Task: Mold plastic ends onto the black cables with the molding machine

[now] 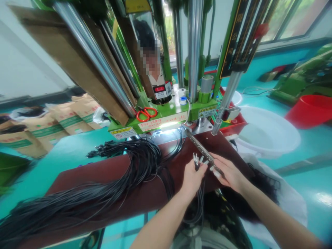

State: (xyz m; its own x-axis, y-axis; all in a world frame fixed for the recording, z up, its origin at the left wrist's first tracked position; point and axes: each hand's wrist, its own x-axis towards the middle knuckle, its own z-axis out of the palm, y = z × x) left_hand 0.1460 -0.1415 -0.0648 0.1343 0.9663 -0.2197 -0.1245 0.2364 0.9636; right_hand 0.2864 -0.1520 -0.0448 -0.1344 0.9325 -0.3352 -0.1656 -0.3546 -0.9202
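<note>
My left hand [191, 178] is closed around several thin black cables [200, 202], whose metal-looking ends stick up above the fingers and whose lengths hang toward my lap. Close beside it, my right hand [230, 173] grips the near end of a long, narrow metal bar [200, 148] with small notches along it. The bar slants away over the brown tabletop [153, 193], its far end near the green machine [166, 116]. Small pale pieces show between the bar and my fingers. A large bundle of black cables [137, 162] lies across the table on the left.
Red-handled scissors [146, 114] rest on the machine ledge beside steel columns [195, 52]. To the right are a white tub [269, 133] and a red bucket [312, 110]. Paper sacks [70, 116] stand at the left. A pixelated person's reflection shows in the machine's shiny cylinder.
</note>
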